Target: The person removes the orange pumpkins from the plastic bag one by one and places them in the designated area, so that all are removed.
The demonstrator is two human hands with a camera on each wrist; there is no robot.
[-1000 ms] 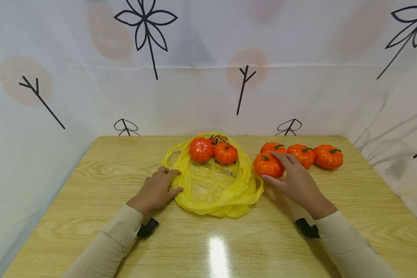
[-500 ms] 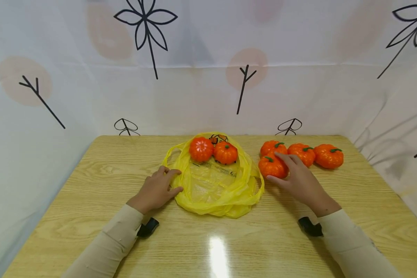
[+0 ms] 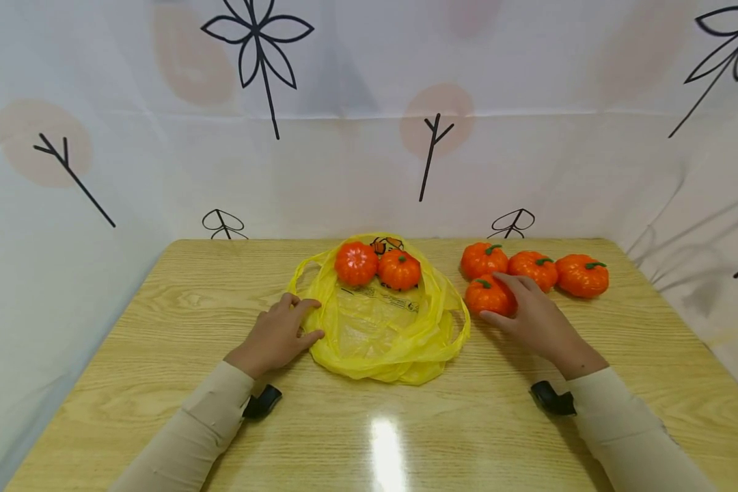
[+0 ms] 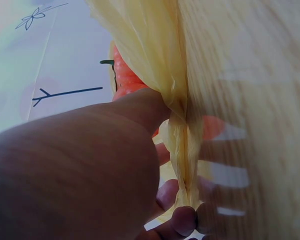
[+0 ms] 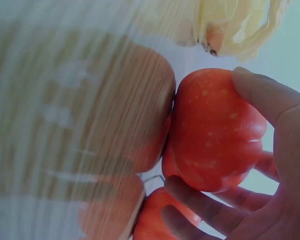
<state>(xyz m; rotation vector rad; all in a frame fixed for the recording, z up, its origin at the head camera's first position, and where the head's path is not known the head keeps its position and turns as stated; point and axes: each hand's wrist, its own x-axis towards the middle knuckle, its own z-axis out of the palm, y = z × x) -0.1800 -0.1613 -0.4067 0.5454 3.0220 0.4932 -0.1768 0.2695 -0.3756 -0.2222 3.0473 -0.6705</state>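
At the right of the table, my right hand (image 3: pixel 538 324) grips a small orange pumpkin (image 3: pixel 489 295) with a green stem, thumb on its near side and fingers round the far side. The right wrist view shows this pumpkin (image 5: pixel 215 130) low over the table's glossy surface; whether it touches the surface is unclear. My left hand (image 3: pixel 277 335) holds the left edge of a yellow plastic bag (image 3: pixel 381 369), thumb and index spread. Up close in the left wrist view, the bag's edge (image 4: pixel 182 150) runs between thumb and fingertips. Two pumpkins (image 3: pixel 356 264) lie at the bag's far end.
Three more orange pumpkins (image 3: pixel 531 271) stand in a row behind my right hand. The bag's right handle loop (image 3: pixel 461 335) lies just left of the gripped pumpkin. A pale patterned cloth (image 3: pixel 357 171) hangs behind the wooden table (image 3: pixel 320 437).
My right hand has moved the gripped pumpkin a short way right and slightly nearer, showing more of the pumpkin behind it. My left hand has stayed at the bag's edge.
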